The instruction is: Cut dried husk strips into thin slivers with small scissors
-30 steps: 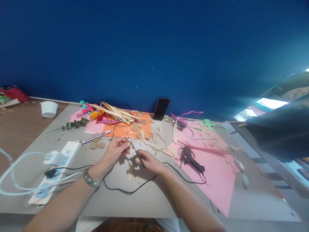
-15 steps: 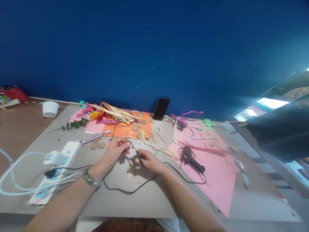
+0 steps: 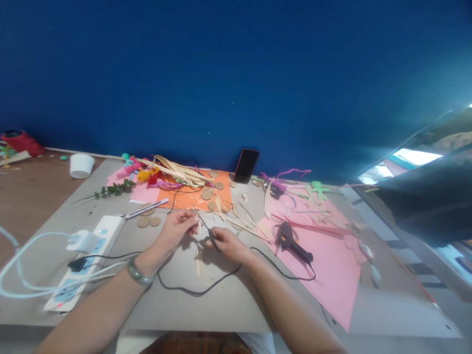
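My right hand (image 3: 228, 243) is closed around the dark handles of small scissors (image 3: 207, 227), whose narrow blades point up and to the left. My left hand (image 3: 180, 228), with a green bangle (image 3: 138, 272) on its wrist, pinches a small pale strip (image 3: 199, 227) at its fingertips. The blades lie beside that strip; whether they touch it I cannot tell. Under the hands, a pale dried husk piece (image 3: 199, 260) and tiny scraps lie on the grey table (image 3: 206, 314).
A white power strip (image 3: 106, 228) with cables lies at left. To the right, a black glue gun (image 3: 293, 243) rests on pink paper (image 3: 337, 275), its cord running below my hands. Behind are dried husk strips (image 3: 177, 169), cardboard discs (image 3: 155, 221), a phone (image 3: 247, 166) and a white cup (image 3: 81, 166).
The white cup at far left has shifted slightly right, showing more of a green bit beside it. The scissors have turned slightly in my right hand. My left hand stays nearly still.
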`<move>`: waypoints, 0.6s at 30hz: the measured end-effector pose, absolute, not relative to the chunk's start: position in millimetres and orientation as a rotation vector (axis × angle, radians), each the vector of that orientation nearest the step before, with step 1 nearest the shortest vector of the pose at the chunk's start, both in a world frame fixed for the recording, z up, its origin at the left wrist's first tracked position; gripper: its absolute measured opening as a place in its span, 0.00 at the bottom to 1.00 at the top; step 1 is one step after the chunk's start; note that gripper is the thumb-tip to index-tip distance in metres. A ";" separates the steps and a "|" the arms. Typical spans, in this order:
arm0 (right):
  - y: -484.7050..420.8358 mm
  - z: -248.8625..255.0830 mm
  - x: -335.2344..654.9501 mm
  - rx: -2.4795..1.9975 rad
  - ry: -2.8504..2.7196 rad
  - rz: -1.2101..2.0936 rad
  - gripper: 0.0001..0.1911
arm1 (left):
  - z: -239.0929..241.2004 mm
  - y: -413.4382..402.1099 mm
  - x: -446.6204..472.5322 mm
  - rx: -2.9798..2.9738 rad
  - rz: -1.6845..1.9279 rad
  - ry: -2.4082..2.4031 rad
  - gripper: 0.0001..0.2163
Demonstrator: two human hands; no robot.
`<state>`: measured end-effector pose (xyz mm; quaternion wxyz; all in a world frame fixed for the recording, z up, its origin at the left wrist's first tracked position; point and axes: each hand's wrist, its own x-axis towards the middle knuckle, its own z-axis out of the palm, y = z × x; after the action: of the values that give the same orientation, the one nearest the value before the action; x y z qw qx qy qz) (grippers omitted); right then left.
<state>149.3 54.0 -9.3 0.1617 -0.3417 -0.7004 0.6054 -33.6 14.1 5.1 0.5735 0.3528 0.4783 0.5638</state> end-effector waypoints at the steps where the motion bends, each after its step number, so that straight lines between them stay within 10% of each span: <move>1: 53.8 -9.6 148.8 -0.983 -1.967 1.718 0.17 | 5.5 14.3 -33.2 0.827 1.315 1.114 0.10; 18: 52.6 -21.0 148.6 -0.908 -1.227 1.878 0.14 | 3.3 8.4 -29.2 0.749 0.834 0.768 0.11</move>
<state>148.6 52.6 -21.0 0.3532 -0.3511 -0.4743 0.7260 -29.2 8.4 3.3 0.7779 0.3462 0.3551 0.3859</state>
